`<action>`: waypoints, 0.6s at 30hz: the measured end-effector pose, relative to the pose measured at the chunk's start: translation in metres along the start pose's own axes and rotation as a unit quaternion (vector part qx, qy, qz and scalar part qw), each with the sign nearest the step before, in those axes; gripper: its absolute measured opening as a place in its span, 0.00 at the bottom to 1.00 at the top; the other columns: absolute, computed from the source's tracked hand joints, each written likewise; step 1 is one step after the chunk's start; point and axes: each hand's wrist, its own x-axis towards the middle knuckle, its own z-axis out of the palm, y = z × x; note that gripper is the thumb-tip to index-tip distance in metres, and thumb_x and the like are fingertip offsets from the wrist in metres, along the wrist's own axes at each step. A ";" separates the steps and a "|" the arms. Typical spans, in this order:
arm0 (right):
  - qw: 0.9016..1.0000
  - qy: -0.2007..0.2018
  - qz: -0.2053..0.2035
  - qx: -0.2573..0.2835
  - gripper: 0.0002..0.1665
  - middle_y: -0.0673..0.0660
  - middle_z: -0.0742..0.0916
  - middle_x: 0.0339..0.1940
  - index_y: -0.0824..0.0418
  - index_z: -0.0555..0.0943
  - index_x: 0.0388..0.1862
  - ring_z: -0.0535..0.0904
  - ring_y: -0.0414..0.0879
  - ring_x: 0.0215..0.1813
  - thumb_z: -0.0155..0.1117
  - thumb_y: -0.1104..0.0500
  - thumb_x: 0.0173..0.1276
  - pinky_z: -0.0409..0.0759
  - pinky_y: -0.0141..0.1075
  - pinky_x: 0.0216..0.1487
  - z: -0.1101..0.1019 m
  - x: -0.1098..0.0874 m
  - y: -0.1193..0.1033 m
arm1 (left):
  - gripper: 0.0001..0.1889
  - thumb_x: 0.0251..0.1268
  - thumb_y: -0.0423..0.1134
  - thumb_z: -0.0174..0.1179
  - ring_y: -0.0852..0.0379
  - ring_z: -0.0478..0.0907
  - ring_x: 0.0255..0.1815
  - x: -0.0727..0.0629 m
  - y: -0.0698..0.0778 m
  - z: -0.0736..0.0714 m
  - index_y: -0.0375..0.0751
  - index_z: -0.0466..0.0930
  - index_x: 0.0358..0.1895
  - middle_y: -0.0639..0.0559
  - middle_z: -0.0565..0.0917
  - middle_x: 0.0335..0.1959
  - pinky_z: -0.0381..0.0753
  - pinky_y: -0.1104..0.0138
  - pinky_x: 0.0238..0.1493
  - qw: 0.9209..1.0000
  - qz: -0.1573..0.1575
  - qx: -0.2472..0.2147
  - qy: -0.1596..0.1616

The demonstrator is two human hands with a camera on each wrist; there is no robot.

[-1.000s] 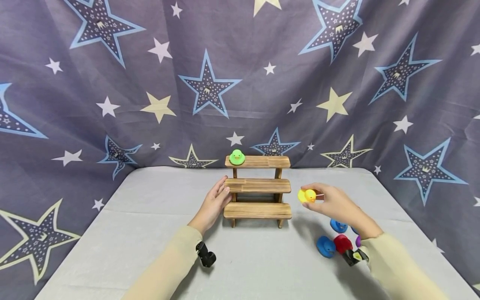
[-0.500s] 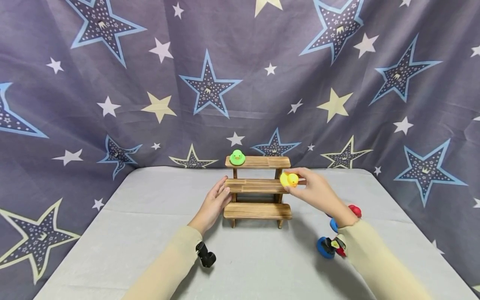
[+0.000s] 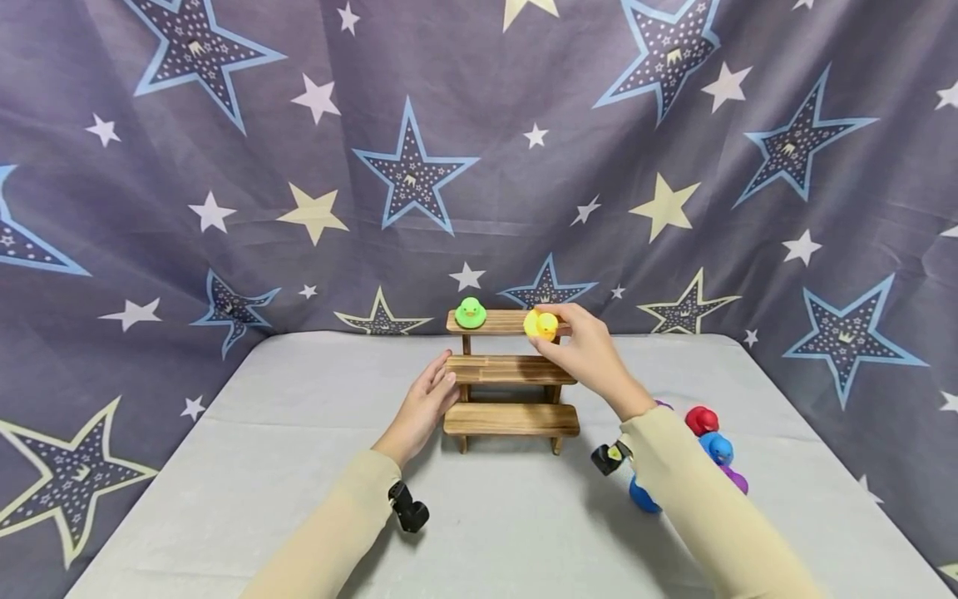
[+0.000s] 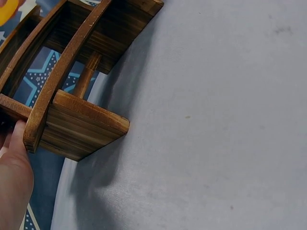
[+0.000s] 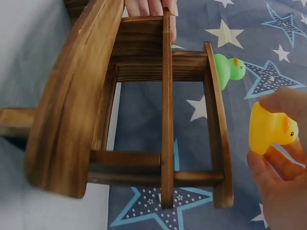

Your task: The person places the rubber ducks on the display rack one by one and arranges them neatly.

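A three-tier wooden display stand [image 3: 511,419] stands on the covered table. On the left end of its top tier sits a green rubber duck [image 3: 470,314]. My left hand [image 3: 421,413] holds the stand's left end at the middle tier; in the left wrist view its thumb [image 4: 18,139] lies against the wood, and the other fingers are partly hidden. A yellow rubber duck [image 3: 540,326] is pinched between the thumb and fingers of my right hand [image 3: 591,353], in front of the top tier's right part. The right wrist view shows a gap between this yellow duck [image 5: 267,128] and the tier.
Right of the stand, several rubber ducks lie on the table, among them a red duck [image 3: 702,420], a blue duck [image 3: 718,449] and a purple duck [image 3: 735,479]. My right forearm partly covers the group. A star-patterned curtain [image 3: 494,166] hangs behind the table [image 3: 479,524].
My right hand has carried the yellow duck leftward and up, from beside the stand to the top tier's height. The left hand keeps its place on the stand.
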 end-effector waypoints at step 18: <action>0.996 0.014 0.070 0.058 0.31 0.60 0.86 0.53 0.61 0.79 0.65 0.85 0.52 0.50 0.74 0.57 0.63 0.86 0.40 0.53 0.037 0.027 0.002 | 0.31 0.81 0.36 0.46 0.43 0.56 0.77 -0.002 0.002 0.002 0.39 0.47 0.81 0.37 0.52 0.79 0.65 0.59 0.74 1.000 0.011 0.000 -0.005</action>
